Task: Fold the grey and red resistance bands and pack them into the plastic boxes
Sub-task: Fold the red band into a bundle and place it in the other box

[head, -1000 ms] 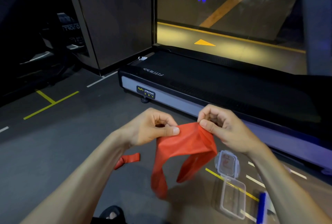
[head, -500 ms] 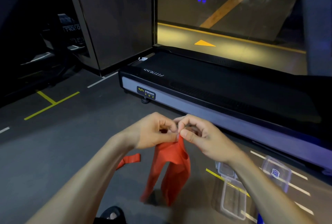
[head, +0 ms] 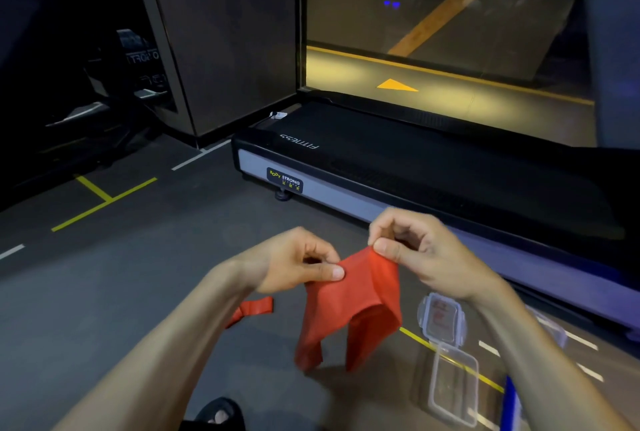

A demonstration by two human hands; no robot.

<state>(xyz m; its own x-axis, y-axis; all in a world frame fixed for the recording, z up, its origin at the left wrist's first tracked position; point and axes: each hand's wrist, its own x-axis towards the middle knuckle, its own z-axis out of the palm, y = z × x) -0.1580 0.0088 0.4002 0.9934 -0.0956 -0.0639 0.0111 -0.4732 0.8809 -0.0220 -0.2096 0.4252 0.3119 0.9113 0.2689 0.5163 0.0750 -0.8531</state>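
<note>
Red stretchy resistance band [head: 349, 306] hangs in the air between two hands, above the dark grey floor [head: 121, 292]; its top edge is pulled out flat from one hand to the other, and two floppy loops droop down below; the loop ends look like they just reach the floor, but the dim light makes that hard to be sure of. The left hand [head: 294, 262] pinches the left corner of the band, with the thumb pressed flat on top and the other fingers curled under it; the right hand [head: 420, 250] pinches the right corner, a little higher up, between the thumb and the bent pointer finger, and the rest of its fingers are curled in.

A second small red band piece [head: 254, 307] lies on the floor, peeking out from behind the left arm; near the right arm sits a clear plastic box with clip sides [head: 441, 318], and something red shows inside it; just in front of that lies an open clear plastic box [head: 453, 384] on a yellow floor line [head: 415, 337]; a blue strip [head: 510, 403] stands at the bottom right edge. Behind the hands is a long black treadmill [head: 398, 160] with a small label on its side; a foot in a dark sandal [head: 216, 415] shows at the bottom.
</note>
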